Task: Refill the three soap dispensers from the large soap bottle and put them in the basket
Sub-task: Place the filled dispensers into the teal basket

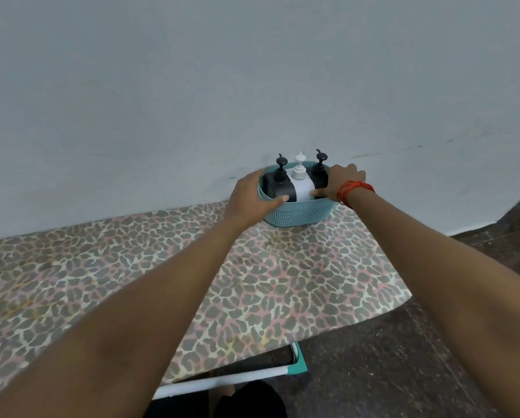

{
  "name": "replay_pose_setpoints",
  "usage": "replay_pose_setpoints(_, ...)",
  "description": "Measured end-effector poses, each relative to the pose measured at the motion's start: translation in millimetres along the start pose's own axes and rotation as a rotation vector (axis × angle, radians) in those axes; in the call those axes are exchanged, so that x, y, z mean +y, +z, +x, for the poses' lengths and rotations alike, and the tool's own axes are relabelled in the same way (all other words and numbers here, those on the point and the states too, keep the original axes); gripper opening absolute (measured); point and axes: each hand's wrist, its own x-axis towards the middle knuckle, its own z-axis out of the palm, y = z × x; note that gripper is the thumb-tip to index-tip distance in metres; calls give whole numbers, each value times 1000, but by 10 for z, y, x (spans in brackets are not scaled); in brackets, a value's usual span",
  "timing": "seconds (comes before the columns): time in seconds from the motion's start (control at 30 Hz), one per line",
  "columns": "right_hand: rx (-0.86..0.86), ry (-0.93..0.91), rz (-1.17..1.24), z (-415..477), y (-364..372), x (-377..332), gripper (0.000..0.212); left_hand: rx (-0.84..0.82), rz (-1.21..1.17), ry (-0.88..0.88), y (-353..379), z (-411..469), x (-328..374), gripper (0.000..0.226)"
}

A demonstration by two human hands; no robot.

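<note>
A teal basket [298, 214] stands at the far right end of the table, close to the wall. Three pump dispensers stand upright inside it: a black dispenser [278, 185] on the left, a white dispenser [301, 184] in the middle and a second black dispenser [319, 173] on the right. My left hand [252, 196] grips the basket's left rim, thumb over the front edge. My right hand [341, 182], with red thread around the wrist, grips the right rim, its thumb touching the white dispenser. The large soap bottle is out of view.
The table [192, 282] wears a leopard-print cover and stands against a pale wall [252, 70]. Its right edge drops to a dark floor [433, 357]. A white and teal frame bar [237, 381] shows under the near edge.
</note>
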Motion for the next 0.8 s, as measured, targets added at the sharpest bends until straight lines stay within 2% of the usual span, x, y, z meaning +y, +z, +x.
replay_pose_setpoints(0.1,19,-1,-45,8,19,31,74,-86,24,-37,121,376,60,98)
replay_pose_setpoints(0.23,27,-31,-13,78,76,82,82,-169,191,-33,254,689,37,112)
replay_pose_setpoints(0.37,30,-39,24,132,96,117,81,-190,227,-20,280,779,110,101)
replay_pose_setpoints(0.63,-10,0,76,115,-27,70,66,-207,211,-59,332,897,69,122)
replay_pose_setpoints(0.8,-50,42,143,16,-88,8,72,-223,228,-54,325,852,105,116)
